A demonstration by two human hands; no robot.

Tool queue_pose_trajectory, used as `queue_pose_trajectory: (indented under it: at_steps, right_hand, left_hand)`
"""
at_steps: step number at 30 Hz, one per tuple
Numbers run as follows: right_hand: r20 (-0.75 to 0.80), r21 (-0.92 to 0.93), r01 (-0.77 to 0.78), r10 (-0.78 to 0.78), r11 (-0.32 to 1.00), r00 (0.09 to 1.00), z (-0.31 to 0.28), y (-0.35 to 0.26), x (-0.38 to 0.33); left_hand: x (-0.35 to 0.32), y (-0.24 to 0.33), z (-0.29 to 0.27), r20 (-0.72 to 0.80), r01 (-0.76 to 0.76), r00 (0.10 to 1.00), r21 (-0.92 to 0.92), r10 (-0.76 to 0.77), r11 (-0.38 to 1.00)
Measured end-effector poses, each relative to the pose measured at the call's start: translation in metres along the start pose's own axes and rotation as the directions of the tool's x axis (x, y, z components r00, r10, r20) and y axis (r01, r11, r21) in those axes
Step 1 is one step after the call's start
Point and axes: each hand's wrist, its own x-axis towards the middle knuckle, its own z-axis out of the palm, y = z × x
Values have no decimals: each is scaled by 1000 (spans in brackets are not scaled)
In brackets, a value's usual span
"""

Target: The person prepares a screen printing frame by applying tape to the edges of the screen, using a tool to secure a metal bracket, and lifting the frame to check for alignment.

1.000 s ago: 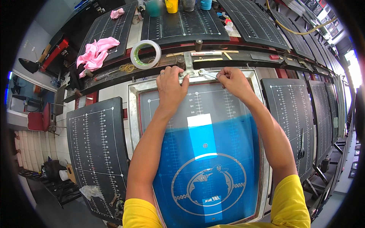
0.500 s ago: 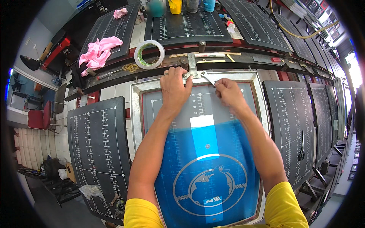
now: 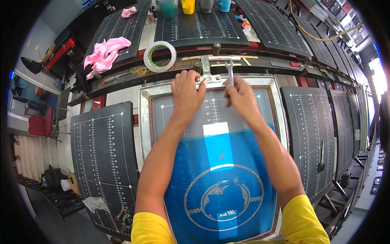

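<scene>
A screen printing frame (image 3: 271, 78) with a pale metal rim lies before me. Its blue-coated mesh (image 3: 243, 152) carries a round emblem. My left hand (image 3: 187, 90) is closed over the far rail, thumb beside a metal bracket (image 3: 206, 69) fixed there with bolts. One bolt (image 3: 217, 77) shows at the bracket's right; the left side is partly covered by my fingers. In my right hand (image 3: 240, 96), slightly blurred, a silver open-end wrench (image 3: 230, 73) points up and away. Its jaw is apart from the bolt, over the rail behind the frame.
A tape roll (image 3: 160, 56), a white marker (image 3: 226, 58) and rubber bands (image 3: 139, 70) lie on the dark rail beyond. Black ruled boards flank me; scissors (image 3: 321, 158) lie on the right one. Pink cloth (image 3: 106, 56) drapes a far board, and coloured tubs (image 3: 188, 6) stand behind.
My right hand has shifted slightly left and lifted the wrench off the right-hand bolt, swinging its jaw up and away. The left hand stays on the frame.
</scene>
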Motion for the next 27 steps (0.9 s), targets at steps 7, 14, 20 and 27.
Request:
queue_pose_trajectory:
  at_steps: [7,14,20,27]
  right_hand:
    - [41,-530,310,-341,790,939,5,11,42]
    - [22,-642,257,-318,722,948,18,19,44]
    - [-16,-560,199,-251,804,968,12,17,47]
    - [89,-111,-9,19,994,996,-41,18,28]
  left_hand:
    - [2,1,1,16,-23,1000,0,23,1000]
    - [1,1,1,34,-12,999,17,12,1000]
    - [2,3,2,35,-12,999,0,12,1000]
    - [1,-2,3,-23,-47,999,0,47,999]
